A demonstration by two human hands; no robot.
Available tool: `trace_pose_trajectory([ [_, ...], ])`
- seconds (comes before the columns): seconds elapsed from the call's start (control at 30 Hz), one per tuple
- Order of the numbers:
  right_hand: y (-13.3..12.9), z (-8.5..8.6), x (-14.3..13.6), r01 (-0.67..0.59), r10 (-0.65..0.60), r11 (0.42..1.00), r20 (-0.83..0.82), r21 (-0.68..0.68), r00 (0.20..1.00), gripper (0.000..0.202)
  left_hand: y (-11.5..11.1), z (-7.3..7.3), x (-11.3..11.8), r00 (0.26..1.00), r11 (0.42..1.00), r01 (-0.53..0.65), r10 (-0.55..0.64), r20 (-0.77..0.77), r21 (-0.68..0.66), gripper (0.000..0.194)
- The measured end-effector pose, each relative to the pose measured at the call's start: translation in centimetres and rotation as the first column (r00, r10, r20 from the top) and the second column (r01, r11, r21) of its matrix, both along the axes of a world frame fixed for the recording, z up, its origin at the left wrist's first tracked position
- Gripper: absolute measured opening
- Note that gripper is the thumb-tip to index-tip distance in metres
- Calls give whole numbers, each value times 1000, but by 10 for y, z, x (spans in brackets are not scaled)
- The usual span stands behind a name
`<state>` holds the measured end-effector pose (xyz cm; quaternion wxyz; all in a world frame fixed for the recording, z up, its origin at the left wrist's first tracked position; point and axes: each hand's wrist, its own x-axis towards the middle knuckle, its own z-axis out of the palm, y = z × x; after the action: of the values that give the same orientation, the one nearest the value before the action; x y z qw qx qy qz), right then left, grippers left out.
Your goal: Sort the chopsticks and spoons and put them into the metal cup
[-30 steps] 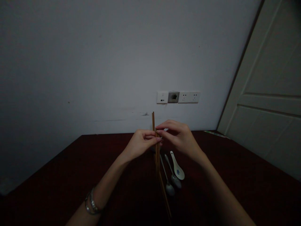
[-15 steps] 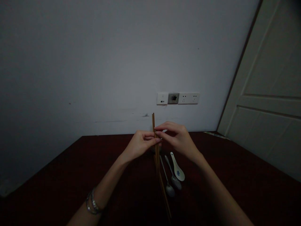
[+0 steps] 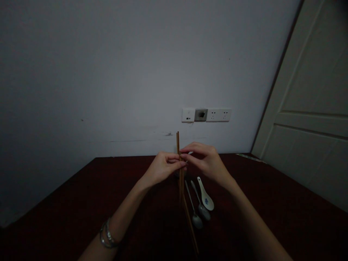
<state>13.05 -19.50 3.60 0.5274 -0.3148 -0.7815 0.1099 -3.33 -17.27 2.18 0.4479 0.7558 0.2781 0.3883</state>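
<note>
A pair of wooden chopsticks (image 3: 181,181) stands upright between my two hands, raised over the table. My left hand (image 3: 164,166) pinches them from the left with thumb and fingers. From the right, my right hand (image 3: 202,156) closes its thumb and fingertips on them slightly higher up. More chopsticks (image 3: 191,224) lie on the table below. To their right lie a long-handled metal spoon (image 3: 197,221), a second metal spoon (image 3: 203,212) and a white ceramic spoon (image 3: 207,201) with a blue mark. A pale container (image 3: 178,174) behind my hands is mostly hidden.
The dark red table (image 3: 122,203) reaches back to a grey wall (image 3: 122,72). Sockets and a switch plate (image 3: 218,115) are on the wall. A pale panelled door (image 3: 312,108) stands at the right. A thin strip (image 3: 250,157) lies near the table's back right edge.
Both hands keep their grip on the chopsticks and have hardly moved. The whole view has shifted down very slightly.
</note>
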Motion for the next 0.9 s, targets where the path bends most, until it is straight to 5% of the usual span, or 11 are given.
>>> trace_pose_trajectory([
  [0.2,12,-5,7,49,-82,967,-125,-250,989,23,6,6,-9,998,998,-68,68,-7,3,20],
  [0.4,35,-27,10,-151,114,765,-100,-626,988,27,20,6,-21,985,985,-170,169,17,30,18],
  [0.57,45,-46,-7,-181,139,733,-115,-656,984,31,27,2,-22,975,977,-214,214,54,-12,19],
  [0.9,44,-54,-23,-160,77,788,-163,-594,984,31,31,-2,-19,957,968,-226,242,161,-108,17],
])
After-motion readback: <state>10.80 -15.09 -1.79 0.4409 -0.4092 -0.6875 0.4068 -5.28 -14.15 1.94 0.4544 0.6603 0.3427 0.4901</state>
